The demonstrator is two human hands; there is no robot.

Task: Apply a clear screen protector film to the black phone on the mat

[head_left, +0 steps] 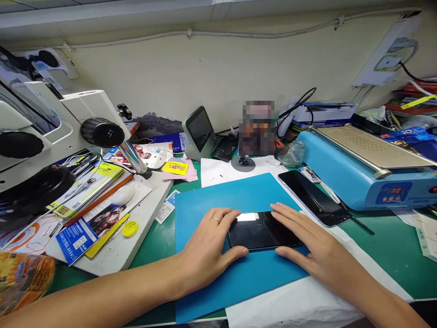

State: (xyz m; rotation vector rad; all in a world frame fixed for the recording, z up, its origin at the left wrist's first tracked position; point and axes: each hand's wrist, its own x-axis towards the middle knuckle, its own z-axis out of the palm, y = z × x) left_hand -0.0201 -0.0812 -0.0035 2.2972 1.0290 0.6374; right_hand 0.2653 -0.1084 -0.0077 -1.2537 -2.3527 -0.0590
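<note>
A black smartphone [261, 232] lies screen up on the blue work mat [201, 200], a pale reflection on its glass. Its left end is gripped by my left hand [213, 237], thumb along the near edge and fingers at the far edge; a ring is on one finger. At the opposite end, my right hand [312, 237] holds the phone the same way, fingers over the far corner and thumb at the near edge. A second dark phone [310, 197] rests to the right of the mat, on white paper, beside a thin tool.
A microscope [99, 114] and its white base, covered with boxes and cards, stand at the left. On the right sits a blue heating machine [344, 168]. A smart display [199, 132] and a glass jar [292, 153] are at the back. White paper [300, 300] lies under the mat.
</note>
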